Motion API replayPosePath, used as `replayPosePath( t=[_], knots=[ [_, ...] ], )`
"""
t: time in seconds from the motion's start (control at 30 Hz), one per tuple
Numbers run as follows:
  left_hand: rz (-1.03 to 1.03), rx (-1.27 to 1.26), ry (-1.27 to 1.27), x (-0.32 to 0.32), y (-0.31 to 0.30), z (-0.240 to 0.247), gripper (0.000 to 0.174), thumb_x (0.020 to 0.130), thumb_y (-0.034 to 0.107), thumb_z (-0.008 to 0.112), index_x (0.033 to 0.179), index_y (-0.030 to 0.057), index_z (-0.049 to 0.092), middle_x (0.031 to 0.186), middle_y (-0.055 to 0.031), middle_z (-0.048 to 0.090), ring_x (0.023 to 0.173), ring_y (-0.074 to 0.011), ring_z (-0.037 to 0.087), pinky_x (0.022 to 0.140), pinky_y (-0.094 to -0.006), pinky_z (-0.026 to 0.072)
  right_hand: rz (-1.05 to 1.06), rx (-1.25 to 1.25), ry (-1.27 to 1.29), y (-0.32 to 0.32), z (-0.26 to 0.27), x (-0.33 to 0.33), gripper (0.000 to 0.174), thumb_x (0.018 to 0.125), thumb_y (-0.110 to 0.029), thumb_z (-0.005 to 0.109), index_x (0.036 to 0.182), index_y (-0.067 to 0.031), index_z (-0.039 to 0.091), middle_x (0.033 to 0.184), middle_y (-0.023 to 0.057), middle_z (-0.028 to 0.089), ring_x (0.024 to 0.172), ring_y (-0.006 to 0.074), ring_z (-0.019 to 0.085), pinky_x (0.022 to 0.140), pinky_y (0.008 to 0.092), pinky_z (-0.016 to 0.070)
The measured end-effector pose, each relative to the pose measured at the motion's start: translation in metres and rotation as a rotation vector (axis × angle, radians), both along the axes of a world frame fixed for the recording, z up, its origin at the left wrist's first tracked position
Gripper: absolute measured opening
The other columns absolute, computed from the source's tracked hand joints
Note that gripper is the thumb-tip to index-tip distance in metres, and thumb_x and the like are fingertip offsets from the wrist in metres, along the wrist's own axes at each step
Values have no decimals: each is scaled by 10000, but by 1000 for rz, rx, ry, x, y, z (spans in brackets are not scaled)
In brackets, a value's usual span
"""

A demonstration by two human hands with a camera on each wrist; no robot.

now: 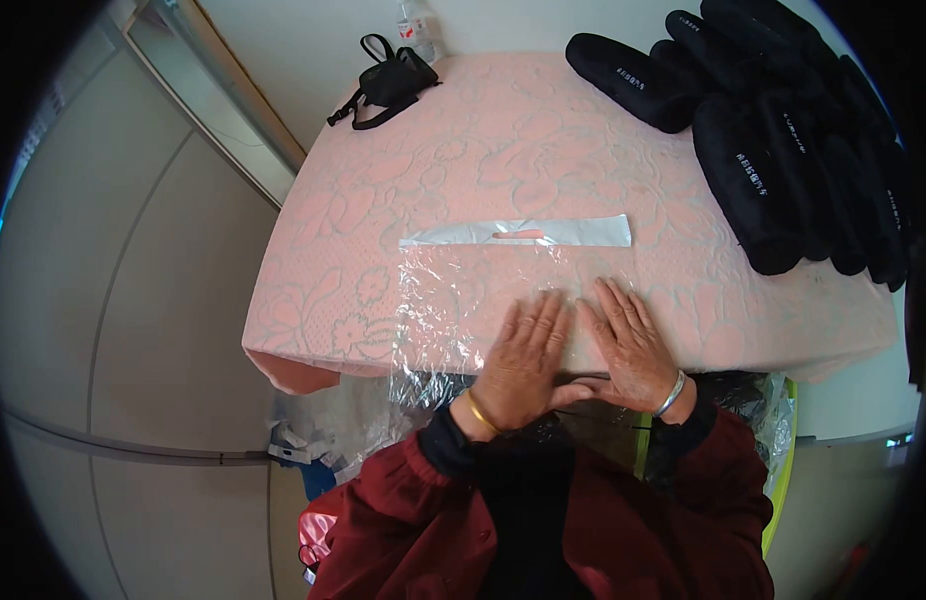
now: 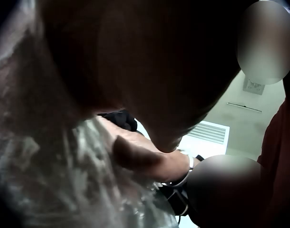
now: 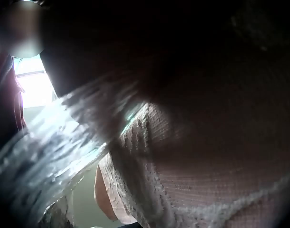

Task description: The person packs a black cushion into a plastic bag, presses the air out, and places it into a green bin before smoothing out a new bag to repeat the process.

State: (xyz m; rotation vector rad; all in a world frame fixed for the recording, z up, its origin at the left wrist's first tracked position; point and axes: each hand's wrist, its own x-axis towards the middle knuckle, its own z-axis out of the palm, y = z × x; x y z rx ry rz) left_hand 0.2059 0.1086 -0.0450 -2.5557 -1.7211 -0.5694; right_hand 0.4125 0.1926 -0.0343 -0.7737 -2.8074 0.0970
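Note:
A clear plastic bag (image 1: 443, 300) with a white handle strip (image 1: 583, 232) lies flat on the pink patterned tablecloth (image 1: 463, 150). Its lower part hangs over the table's near edge. My left hand (image 1: 523, 355) rests on the bag with its fingers straight and pointing away from me. Beside it my right hand (image 1: 631, 345) lies the same way, near the bag's right side, and the two thumbs meet. In the left wrist view the crinkled film (image 2: 88, 166) shows below the dark left hand. The right wrist view has shiny film (image 3: 54, 142) draped past the cloth's edge.
Several black padded rolls with white lettering (image 1: 748, 180) are piled at the right back. A small black bag with straps (image 1: 391, 82) and a clear bottle (image 1: 415, 30) stand at the back left. Below the near edge hangs more loose plastic (image 1: 333, 420).

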Motion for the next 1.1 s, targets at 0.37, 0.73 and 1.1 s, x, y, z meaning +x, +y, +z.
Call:
replayPosePath(
  t=[0.37,0.73,1.1],
  knots=[
    [330,-84,142,-134,-39,4,1024,913,735,417,1501,-92,282,1575,-286,278,1481,-415,253,1206,-527,171,-5,-43,9,2,4,7,1021,838,-711,583,1516,8,325,1579,298,245,1488,439,217,1215,529,160],
    [390,-76,124,-152,-45,0,1079,872,769,459,1498,-92,286,1559,-302,293,1481,-425,249,1204,-526,182,-22,-142,69,25,-1,30,1014,880,-621,604,1487,122,274,1565,330,242,1481,451,216,1220,483,176],
    [53,69,257,-60,-2,50,1163,828,824,426,1454,-152,327,1536,-345,303,1465,-445,274,1203,-550,182,183,2,-60,27,22,-25,1035,872,-630,597,1463,155,272,1554,333,263,1487,435,213,1212,491,198]
  ],
)
